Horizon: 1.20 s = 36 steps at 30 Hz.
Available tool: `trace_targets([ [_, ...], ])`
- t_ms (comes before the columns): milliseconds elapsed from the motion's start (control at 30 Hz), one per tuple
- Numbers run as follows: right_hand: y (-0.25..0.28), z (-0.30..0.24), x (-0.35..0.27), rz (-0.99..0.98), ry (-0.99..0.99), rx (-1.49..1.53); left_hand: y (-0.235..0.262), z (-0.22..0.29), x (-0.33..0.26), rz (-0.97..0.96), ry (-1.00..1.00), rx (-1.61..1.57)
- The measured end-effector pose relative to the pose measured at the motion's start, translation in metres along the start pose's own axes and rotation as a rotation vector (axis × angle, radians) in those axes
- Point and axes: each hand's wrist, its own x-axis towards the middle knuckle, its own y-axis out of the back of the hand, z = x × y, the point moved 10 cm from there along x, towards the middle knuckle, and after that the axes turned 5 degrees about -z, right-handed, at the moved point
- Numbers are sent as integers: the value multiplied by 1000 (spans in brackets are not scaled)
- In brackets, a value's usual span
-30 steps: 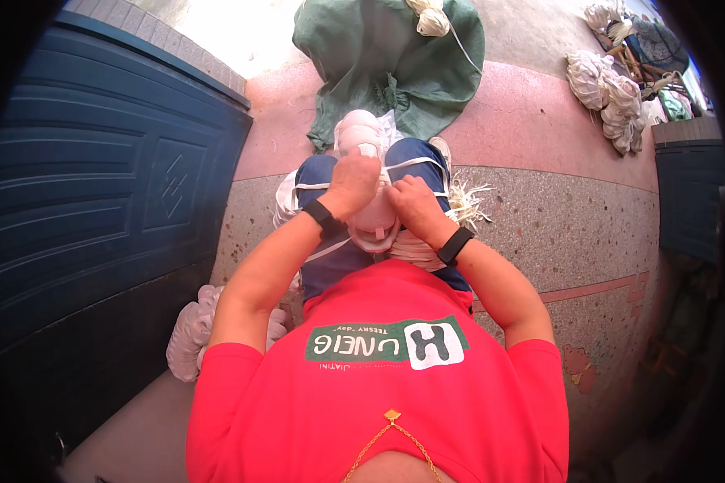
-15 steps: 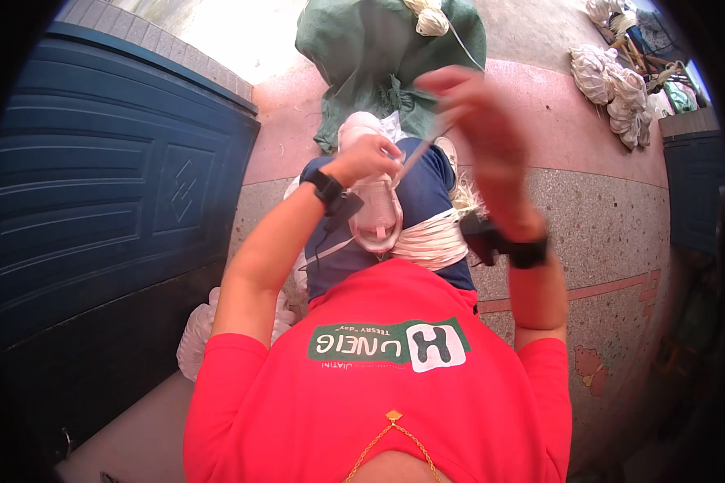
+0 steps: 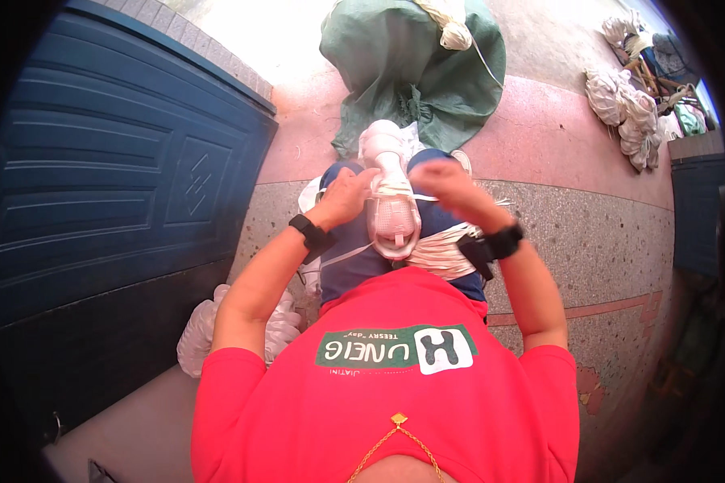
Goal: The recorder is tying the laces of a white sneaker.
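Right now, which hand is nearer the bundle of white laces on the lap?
Right. The right hand is just above the lace bundle; the left hand is across the white shoe, on its far side.

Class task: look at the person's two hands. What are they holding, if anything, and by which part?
Both hold the white sneaker on the lap: left hand at its left side, right hand at its right side near the laces.

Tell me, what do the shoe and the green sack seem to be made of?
Shoe: apparently white mesh fabric with a smoother, probably synthetic toe; the upper shows a fine dotted texture. Green sack: soft matte cloth or woven plastic, judging by its limp folds; I cannot tell which.
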Motion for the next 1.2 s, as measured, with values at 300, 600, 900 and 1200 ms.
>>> trace_targets([
  [300,-75,81,33,58,33,-481,6,5,-11,16,-46,-180],
  [600,-104,71,39,-39,151,-1085,12,-3,-7,21,70,-402],
  [900,-106,73,55,-183,186,-909,26,-14,-16,40,279,-810],
  [1200,-104,88,63,-482,-269,-454,20,-11,-22,19,317,-836],
])
